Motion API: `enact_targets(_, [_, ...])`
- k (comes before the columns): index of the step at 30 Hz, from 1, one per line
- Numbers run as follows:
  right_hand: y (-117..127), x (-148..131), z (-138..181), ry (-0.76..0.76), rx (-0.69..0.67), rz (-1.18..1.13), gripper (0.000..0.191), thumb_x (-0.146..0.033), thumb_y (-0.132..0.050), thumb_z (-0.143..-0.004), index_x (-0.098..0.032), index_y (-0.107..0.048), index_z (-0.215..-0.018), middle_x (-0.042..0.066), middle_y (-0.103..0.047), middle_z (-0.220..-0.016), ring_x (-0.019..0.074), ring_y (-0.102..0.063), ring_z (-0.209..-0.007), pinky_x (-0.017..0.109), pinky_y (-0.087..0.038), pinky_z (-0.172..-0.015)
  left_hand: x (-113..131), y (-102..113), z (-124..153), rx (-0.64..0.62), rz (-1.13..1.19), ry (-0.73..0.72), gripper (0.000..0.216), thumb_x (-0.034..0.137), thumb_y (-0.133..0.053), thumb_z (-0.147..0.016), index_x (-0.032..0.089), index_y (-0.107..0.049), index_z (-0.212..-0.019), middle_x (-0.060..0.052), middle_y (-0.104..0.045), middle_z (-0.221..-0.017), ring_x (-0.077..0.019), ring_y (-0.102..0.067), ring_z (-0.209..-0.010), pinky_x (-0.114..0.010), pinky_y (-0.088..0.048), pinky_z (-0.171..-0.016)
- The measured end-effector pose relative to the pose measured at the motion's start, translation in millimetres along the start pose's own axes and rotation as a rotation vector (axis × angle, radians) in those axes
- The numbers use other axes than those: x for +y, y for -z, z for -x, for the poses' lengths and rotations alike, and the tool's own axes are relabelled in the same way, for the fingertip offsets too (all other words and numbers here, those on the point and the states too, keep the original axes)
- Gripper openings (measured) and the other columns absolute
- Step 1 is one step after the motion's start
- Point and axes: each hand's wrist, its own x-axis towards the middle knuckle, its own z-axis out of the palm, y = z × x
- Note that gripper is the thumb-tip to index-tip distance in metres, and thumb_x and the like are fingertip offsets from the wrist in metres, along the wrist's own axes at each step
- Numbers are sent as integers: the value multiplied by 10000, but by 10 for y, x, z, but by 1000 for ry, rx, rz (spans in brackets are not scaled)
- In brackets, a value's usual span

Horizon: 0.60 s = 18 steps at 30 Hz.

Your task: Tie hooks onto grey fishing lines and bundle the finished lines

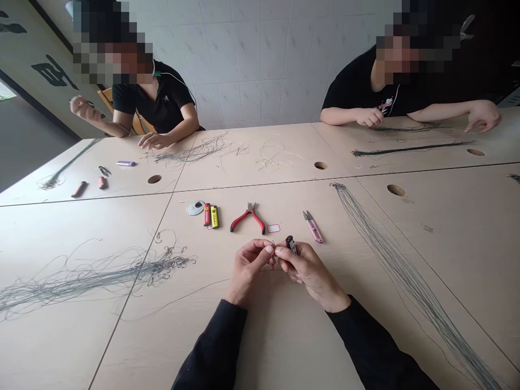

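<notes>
My left hand point(252, 265) is closed in a pinch on a small fish hook point(273, 243); a thin line trails away leftward from that hand. My right hand point(306, 268) meets it fingertip to fingertip at the hook, and a black lighter point(291, 245) is gripped in its curled fingers. Just beyond my hands lie red-handled pliers point(248, 218), jaws apart, and pink thread snips point(312, 227). A red lighter point(207, 214) and a yellow lighter point(214, 216) lie side by side near a round silver disc point(195, 207).
A tangled bundle of hooked lines point(97, 279) spreads on the left; a straighter bundle point(390, 257) runs down the right. Across the table point(264, 181), two people handle lines. Round holes point(396, 190) and panel seams mark the tabletop. More lighters lie far left.
</notes>
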Motion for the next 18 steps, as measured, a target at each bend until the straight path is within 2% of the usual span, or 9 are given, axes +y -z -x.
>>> enact_targets(4, [16,9,-20,41,16,93,428,-498,-622,-866,-169,-515,-615,-54,-392,-531,53,-250,-419,225,-170,-395,9,20,-13,-11,-59,-7,249,379,-712,-843,147,-622,-850,12,-578,-700,-96,-539,-606,-250,-441,-624])
enact_targets(6, [31,1,-26,109,52,192,421,-499,-606,-884,-171,-524,-632,-38,-428,-558,75,-316,-467,229,-241,-432,28,14,-18,-4,-112,-12,281,417,-679,-865,148,-598,-856,18,-558,-678,-96,-527,-601,-250,-439,-626])
enact_targets(8, [47,-9,-24,194,158,307,367,-478,-601,-895,-170,-569,-698,-23,-478,-612,100,-384,-539,236,-314,-492,51,-5,-18,45,-186,-28,314,455,-652,-876,149,-581,-873,26,-538,-658,-93,-506,-592,-241,-429,-612])
enact_targets(11, [59,-20,-8,274,297,415,280,-436,-615,-891,-172,-622,-797,-30,-474,-633,116,-405,-579,241,-353,-537,58,-36,-13,140,-310,-77,345,485,-644,-870,146,-578,-877,34,-513,-648,-85,-474,-580,-221,-408,-583])
enact_targets(14, [42,-22,11,297,284,431,240,-406,-610,-895,-174,-661,-863,-32,-497,-642,119,-426,-579,236,-369,-541,15,-33,-6,162,-416,-147,329,478,-621,-886,152,-584,-864,31,-510,-670,-84,-459,-587,-215,-397,-575])
enact_targets(18, [13,-5,12,306,289,440,232,-387,-616,-891,-167,-684,-917,-23,-545,-666,122,-462,-591,228,-384,-549,-62,12,1,140,-584,-252,265,426,-592,-918,166,-611,-866,-5,-578,-771,-100,-507,-666,-228,-423,-637])
